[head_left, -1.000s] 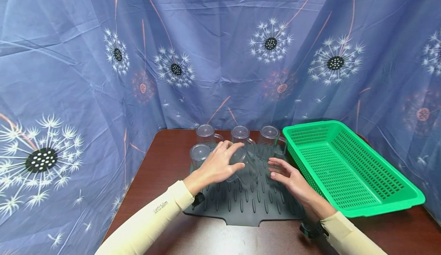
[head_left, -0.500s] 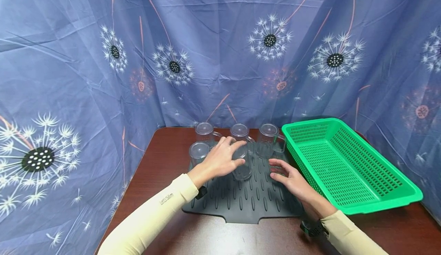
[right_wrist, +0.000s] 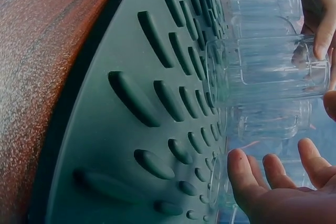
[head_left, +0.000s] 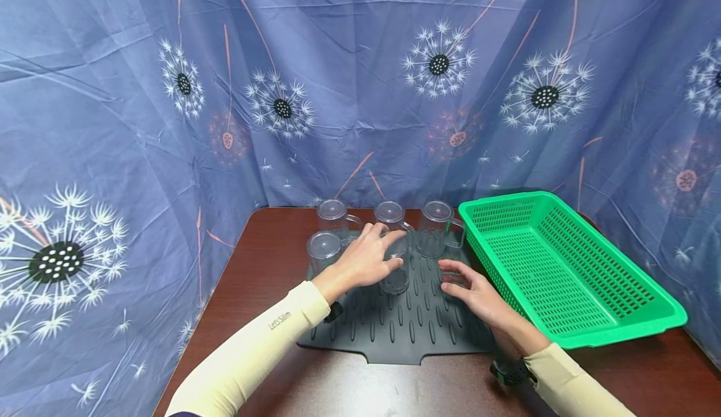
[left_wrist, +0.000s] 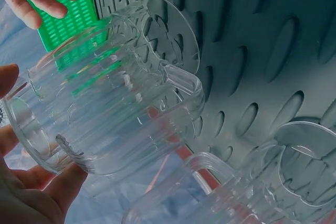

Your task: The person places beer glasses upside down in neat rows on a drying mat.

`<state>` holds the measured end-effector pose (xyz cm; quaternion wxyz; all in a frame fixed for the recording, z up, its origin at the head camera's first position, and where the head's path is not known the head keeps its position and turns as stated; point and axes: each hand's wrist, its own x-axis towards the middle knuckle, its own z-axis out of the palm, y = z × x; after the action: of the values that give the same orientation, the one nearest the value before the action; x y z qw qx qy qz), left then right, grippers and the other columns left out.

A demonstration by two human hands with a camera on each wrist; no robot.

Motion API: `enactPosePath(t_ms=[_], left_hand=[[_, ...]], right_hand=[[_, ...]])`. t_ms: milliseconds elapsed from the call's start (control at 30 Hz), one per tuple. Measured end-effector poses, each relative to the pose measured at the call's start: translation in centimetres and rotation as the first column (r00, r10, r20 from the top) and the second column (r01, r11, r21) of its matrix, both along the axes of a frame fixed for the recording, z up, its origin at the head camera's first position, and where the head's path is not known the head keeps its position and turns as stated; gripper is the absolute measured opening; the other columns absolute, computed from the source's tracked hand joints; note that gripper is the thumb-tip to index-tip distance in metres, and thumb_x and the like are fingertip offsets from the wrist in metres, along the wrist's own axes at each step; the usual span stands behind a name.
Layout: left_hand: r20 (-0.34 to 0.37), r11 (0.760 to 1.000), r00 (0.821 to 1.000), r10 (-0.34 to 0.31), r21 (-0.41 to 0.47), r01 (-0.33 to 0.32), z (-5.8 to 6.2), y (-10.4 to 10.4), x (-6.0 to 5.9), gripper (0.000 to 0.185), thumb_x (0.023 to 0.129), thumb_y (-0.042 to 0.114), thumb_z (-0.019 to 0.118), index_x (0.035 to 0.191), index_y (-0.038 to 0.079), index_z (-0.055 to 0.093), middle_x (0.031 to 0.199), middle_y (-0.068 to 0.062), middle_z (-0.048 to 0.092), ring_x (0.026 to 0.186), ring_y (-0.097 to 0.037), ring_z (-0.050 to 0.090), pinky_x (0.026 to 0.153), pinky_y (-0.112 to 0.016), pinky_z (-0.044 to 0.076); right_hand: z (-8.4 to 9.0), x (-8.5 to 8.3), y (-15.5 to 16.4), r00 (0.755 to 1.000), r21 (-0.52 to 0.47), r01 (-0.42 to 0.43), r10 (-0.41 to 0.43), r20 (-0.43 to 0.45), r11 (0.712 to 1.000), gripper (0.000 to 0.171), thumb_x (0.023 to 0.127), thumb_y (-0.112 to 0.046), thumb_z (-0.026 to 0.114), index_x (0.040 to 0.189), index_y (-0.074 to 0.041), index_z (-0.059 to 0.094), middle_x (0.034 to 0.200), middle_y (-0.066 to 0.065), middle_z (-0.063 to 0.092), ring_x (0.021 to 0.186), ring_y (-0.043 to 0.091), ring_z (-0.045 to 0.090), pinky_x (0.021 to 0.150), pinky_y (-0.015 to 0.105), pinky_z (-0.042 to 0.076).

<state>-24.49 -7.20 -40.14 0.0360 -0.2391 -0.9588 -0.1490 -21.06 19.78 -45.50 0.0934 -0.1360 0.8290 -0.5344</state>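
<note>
With its fingers and thumb round the base end, my left hand (head_left: 363, 260) holds a clear glass mug (head_left: 395, 279). The mug stands upside down on the black drying mat (head_left: 394, 335), its rim against the mat in the left wrist view. Its handle (left_wrist: 184, 85) shows there too; the left hand hides part of the mug in the head view. My right hand (head_left: 479, 295) hovers over the mat's right side, fingers loosely bent, holding nothing. Another upturned mug (head_left: 323, 251) stands left of the held one.
Behind are three more upturned mugs: a left one (head_left: 332, 213), a middle one (head_left: 388, 211) and a right one (head_left: 434, 232). A green plastic basket (head_left: 563, 279) stands right of the mat on the brown table (head_left: 270, 248). A blue patterned cloth (head_left: 349, 91) hangs behind.
The glass mug in my left hand was tilted a second ago and now stands upright on its rim. The left hand has shifted slightly right; the right hand has hardly moved.
</note>
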Motion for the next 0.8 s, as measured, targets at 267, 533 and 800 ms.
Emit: enactPosePath(t_ms=[267, 533, 800], left_hand=[[-0.012, 1.000, 1.000, -0.008, -0.029, 0.007, -0.5, 0.4, -0.1, 0.060, 0.099, 0.049, 0.059, 0.154, 0.031, 0.042, 0.145, -0.008, 0.045, 0.127, -0.024, 0.044, 0.080, -0.040, 0.055], [-0.013, 0.999, 1.000, -0.027, -0.028, 0.027, -1.0, 0.7, 0.0, 0.063, 0.098, 0.049, 0.060, 0.155, 0.030, 0.040, 0.151, -0.009, 0.041, 0.135, -0.026, 0.041, 0.083, -0.042, 0.055], [-0.032, 0.999, 0.999, -0.027, -0.029, 0.026, -1.6, 0.4, 0.1, 0.066, 0.098, 0.054, 0.058, 0.155, 0.028, 0.039, 0.156, -0.010, 0.037, 0.144, -0.029, 0.035, 0.100, -0.047, 0.050]], right_hand=[[0.0, -0.2, 0.4, 1.000, 0.003, -0.007, 0.007, -0.004, 1.000, 0.058, 0.100, -0.030, 0.064, 0.149, -0.007, 0.044, 0.151, 0.024, 0.044, 0.137, 0.043, 0.045, 0.102, 0.054, 0.047], [0.7, -0.3, 0.4, 0.999, -0.003, -0.022, 0.022, -0.034, 1.000, 0.056, 0.101, -0.027, 0.063, 0.149, -0.009, 0.044, 0.153, 0.021, 0.042, 0.138, 0.044, 0.043, 0.103, 0.054, 0.047], [2.3, -1.6, -0.8, 0.953, 0.193, -0.066, 0.118, -0.278, 0.979, 0.053, 0.101, -0.029, 0.063, 0.148, -0.014, 0.045, 0.152, 0.016, 0.038, 0.135, 0.039, 0.042, 0.102, 0.061, 0.043]])
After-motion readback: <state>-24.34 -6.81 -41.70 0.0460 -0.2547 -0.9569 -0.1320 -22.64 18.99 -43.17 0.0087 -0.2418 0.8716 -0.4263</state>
